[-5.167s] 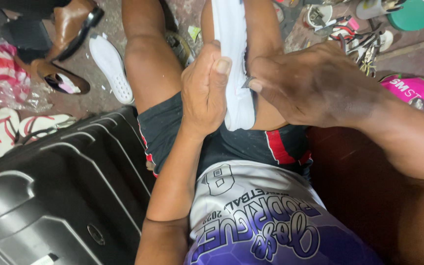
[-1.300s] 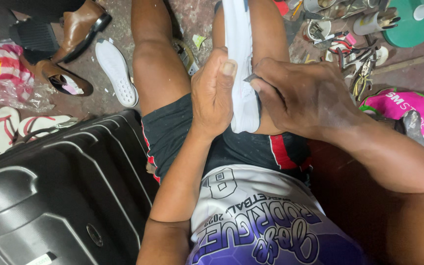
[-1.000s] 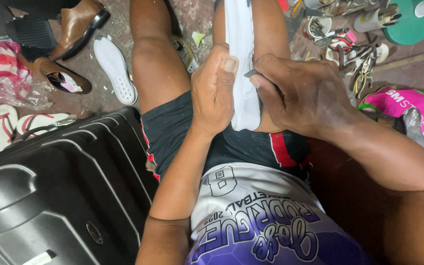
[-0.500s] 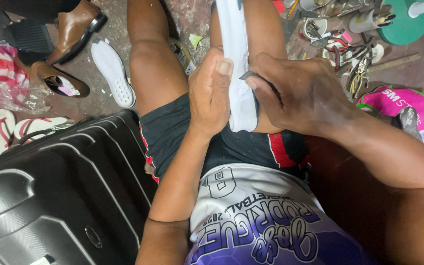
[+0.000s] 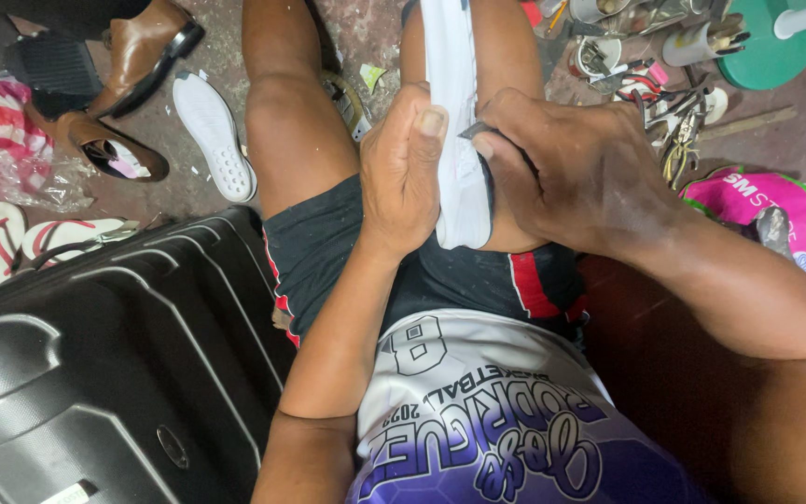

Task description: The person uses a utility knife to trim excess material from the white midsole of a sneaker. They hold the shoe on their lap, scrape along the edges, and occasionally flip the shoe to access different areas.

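Two hands (image 5: 403,177) (image 5: 576,173) grip white sole (image 5: 459,140); suitcase (image 5: 114,364) left.

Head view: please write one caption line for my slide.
Seated person's left hand steadies a white shoe sole on the thigh; right hand presses a small blade against it.

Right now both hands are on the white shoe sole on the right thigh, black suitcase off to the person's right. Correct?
Not quite. The head view shows the black suitcase on the person's left. Both the left hand and right hand do grip the white shoe sole on the right thigh.
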